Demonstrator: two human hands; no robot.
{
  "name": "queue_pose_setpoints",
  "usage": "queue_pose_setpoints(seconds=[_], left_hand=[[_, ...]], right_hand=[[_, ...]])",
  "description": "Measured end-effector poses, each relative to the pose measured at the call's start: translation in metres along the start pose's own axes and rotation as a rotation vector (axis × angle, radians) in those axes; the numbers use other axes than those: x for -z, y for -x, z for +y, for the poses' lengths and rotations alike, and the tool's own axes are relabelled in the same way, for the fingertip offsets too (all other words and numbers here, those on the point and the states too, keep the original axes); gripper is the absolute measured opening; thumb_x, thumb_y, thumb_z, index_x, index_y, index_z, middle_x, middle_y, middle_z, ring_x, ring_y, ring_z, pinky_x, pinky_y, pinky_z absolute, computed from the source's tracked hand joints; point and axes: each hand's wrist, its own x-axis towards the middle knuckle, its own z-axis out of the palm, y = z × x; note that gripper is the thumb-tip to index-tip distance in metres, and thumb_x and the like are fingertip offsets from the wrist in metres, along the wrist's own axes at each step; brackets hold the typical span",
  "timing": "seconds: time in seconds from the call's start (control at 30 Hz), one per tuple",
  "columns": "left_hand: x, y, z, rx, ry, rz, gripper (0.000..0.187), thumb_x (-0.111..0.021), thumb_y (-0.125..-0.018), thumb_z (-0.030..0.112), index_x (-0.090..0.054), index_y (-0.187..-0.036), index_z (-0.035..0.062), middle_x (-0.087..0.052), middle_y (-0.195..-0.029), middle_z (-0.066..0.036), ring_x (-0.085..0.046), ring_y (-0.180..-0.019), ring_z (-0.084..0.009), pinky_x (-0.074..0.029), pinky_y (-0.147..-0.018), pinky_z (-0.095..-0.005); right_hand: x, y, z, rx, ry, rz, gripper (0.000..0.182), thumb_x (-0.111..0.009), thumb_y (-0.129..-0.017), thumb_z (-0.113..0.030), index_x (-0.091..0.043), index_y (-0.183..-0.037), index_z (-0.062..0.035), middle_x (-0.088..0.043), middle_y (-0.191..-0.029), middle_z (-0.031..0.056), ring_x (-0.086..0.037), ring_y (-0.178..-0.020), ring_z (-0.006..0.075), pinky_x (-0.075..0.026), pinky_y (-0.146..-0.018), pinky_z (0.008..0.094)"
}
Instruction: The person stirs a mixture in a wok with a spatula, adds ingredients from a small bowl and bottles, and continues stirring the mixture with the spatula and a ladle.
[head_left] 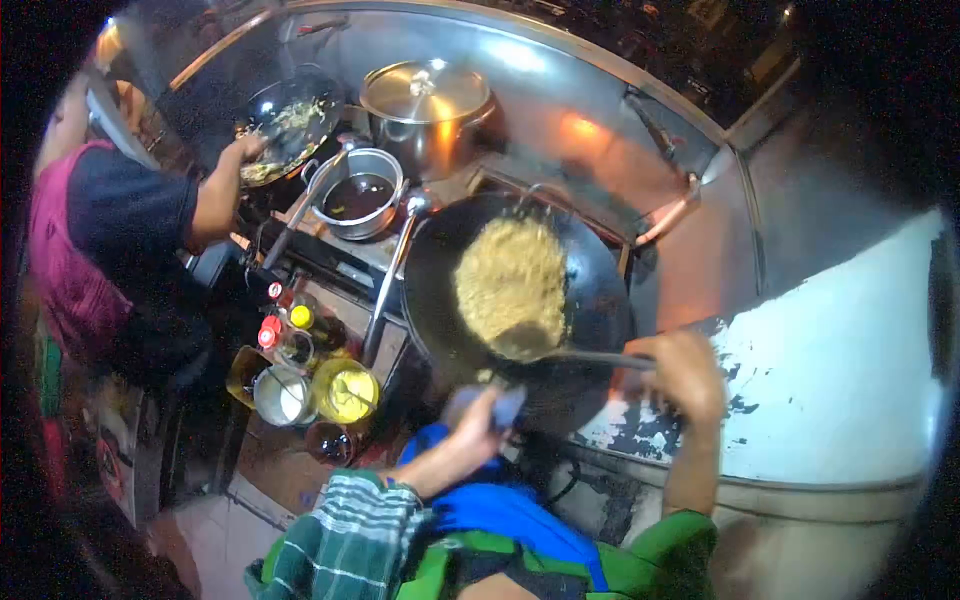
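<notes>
A large black wok [600, 290] holds a yellowish mass of food [512, 275]. My right hand [685, 378] is wrapped round the handle of a metal ladle [590, 356], whose bowl rests at the near edge of the food. At the wok's near rim, my left hand [475, 430] grips a bluish-grey cloth [505, 405], blurred by motion. A green checked cloth [365, 520] lies over my left forearm.
Left of the wok are a pot of dark liquid [358, 198], another ladle [393, 280], bottles [300, 318] and a yellow-filled container [352, 392]. A lidded steel pot [428, 105] stands behind. A co-worker [130, 225] holds a second wok [310, 90] at the left.
</notes>
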Motion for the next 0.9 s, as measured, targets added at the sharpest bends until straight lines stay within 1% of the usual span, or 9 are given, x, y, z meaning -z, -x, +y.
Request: queue_pose_setpoints(seconds=[0.2, 0.33, 0.4, 0.47, 0.5, 0.57, 0.7, 0.8, 0.9], left_hand=[[0.011, -0.073, -0.016, -0.248, -0.171, 0.006, 0.028, -0.055, -0.082, 0.027, -0.057, -0.102, 0.0068, -0.061, -0.093, -0.008, -0.057, -0.081, -0.0203, -0.047, -0.068, -0.0363], [0.035, -0.016, -0.017, 0.055, -0.102, -0.022, 0.026, -0.051, -0.083, 0.023, -0.058, -0.104, 0.0092, -0.062, -0.096, -0.008, -0.058, -0.086, -0.0221, -0.049, -0.073, -0.0377], [0.002, -0.012, -0.003, -0.029, 0.014, -0.044, 0.023, -0.052, -0.082, 0.023, -0.057, -0.1, 0.0102, -0.061, -0.092, -0.008, -0.058, -0.079, -0.0226, -0.05, -0.068, -0.0378], [-0.029, -0.032, 0.025, -0.022, 0.012, -0.009, 0.017, -0.052, -0.082, 0.023, -0.057, -0.089, 0.0086, -0.06, -0.078, -0.007, -0.057, -0.065, -0.0224, -0.049, -0.056, -0.0373], [-0.007, -0.106, 0.016, -0.104, -0.068, -0.057, 0.019, -0.052, -0.082, 0.025, -0.057, -0.087, 0.0069, -0.06, -0.074, -0.006, -0.058, -0.066, -0.0211, -0.049, -0.057, -0.0372], [-0.028, -0.105, 0.041, -0.237, -0.227, -0.025, 0.029, -0.052, -0.083, 0.031, -0.058, -0.093, 0.0046, -0.061, -0.078, -0.007, -0.058, -0.071, -0.0198, -0.048, -0.06, -0.0362], [0.0, -0.152, 0.048, -0.646, -0.737, 0.023, 0.073, -0.045, -0.086, 0.059, -0.05, -0.127, -0.0021, -0.055, -0.122, -0.022, -0.053, -0.111, -0.0311, -0.037, -0.096, -0.0383], [0.034, -0.128, 0.052, -0.731, -0.85, 0.053, 0.072, -0.045, -0.087, 0.061, -0.055, -0.121, -0.0007, -0.058, -0.117, -0.021, -0.054, -0.109, -0.0296, -0.039, -0.095, -0.0364], [0.063, -0.072, 0.05, -0.648, -0.828, -0.034, 0.056, -0.049, -0.091, 0.048, -0.057, -0.117, -0.001, -0.062, -0.111, -0.013, -0.057, -0.105, -0.0231, -0.042, -0.091, -0.0337]], right_hand=[[-0.099, -0.067, -0.006, -0.087, -0.097, 0.405, 0.023, -0.068, -0.075, -0.01, -0.065, -0.098, -0.0096, -0.065, -0.086, 0.0199, -0.063, -0.082, 0.0384, -0.049, -0.073, 0.0475], [-0.115, -0.02, 0.02, 0.005, -0.387, 0.635, 0.04, -0.068, -0.076, -0.01, -0.059, -0.115, -0.008, -0.065, -0.083, 0.0197, -0.064, -0.079, 0.0365, -0.05, -0.068, 0.0416], [-0.167, -0.017, 0.047, -0.013, -0.566, 0.574, 0.043, -0.065, -0.083, -0.013, -0.053, -0.123, -0.0076, -0.062, -0.07, 0.0128, -0.063, -0.063, 0.0235, -0.048, -0.055, 0.0342], [-0.187, -0.009, 0.049, -0.187, -1.396, 0.224, 0.038, -0.059, -0.089, -0.019, -0.051, -0.125, -0.0073, -0.053, -0.063, 0.0028, -0.051, -0.052, 0.0096, -0.04, -0.044, 0.0247], [-0.191, -0.004, 0.033, -0.223, -1.397, 0.207, 0.033, -0.052, -0.093, -0.018, -0.048, -0.125, -0.0076, -0.044, -0.066, -0.0032, -0.037, -0.047, 0.0018, -0.027, -0.038, 0.0156], [-0.246, -0.013, 0.036, -0.264, -1.51, 0.008, 0.024, -0.052, -0.094, -0.027, -0.053, -0.109, -0.0081, -0.041, -0.063, -0.0044, -0.038, -0.049, 0.0035, -0.029, -0.038, 0.0179], [-0.292, -0.031, 0.035, -0.321, -1.189, 0.067, 0.028, -0.05, -0.094, -0.035, -0.056, -0.106, -0.0098, -0.038, -0.06, -0.0057, -0.037, -0.05, 0.0028, -0.027, -0.04, 0.0179], [-0.293, -0.04, 0.031, -0.399, -1.188, 0.103, 0.031, -0.052, -0.093, -0.035, -0.057, -0.107, -0.008, -0.046, -0.061, -0.0011, -0.045, -0.053, 0.0082, -0.035, -0.043, 0.024], [-0.261, -0.072, 0.042, -0.144, -0.756, 0.321, 0.03, -0.059, -0.089, -0.029, -0.058, -0.105, -0.0033, -0.062, -0.081, 0.0129, -0.061, -0.074, 0.0258, -0.048, -0.07, 0.036]])
